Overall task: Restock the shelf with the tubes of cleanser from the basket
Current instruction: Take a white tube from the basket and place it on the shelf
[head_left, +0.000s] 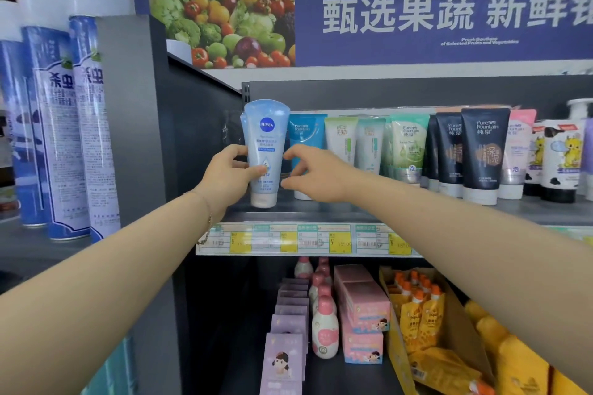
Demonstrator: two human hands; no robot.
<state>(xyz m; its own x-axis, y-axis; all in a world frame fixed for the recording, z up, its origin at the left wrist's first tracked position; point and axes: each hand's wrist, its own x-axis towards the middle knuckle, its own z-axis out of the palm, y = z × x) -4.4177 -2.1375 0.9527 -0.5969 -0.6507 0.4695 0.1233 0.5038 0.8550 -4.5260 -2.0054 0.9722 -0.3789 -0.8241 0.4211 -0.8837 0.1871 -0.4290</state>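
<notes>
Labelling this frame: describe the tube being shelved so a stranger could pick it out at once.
Under the blue banner with the vegetable picture, find the grey shelf of upright tubes. At its left end is a pale blue tube, cap down, gripped by the left hand. Unlike the teal tube beside it, it bears a round dark blue NIVEA badge.

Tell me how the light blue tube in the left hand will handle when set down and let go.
The tube is held cap down, wide end up, so on that small cap it will probably tip easily. It looks like soft plastic, likely giving under the left hand.
</notes>
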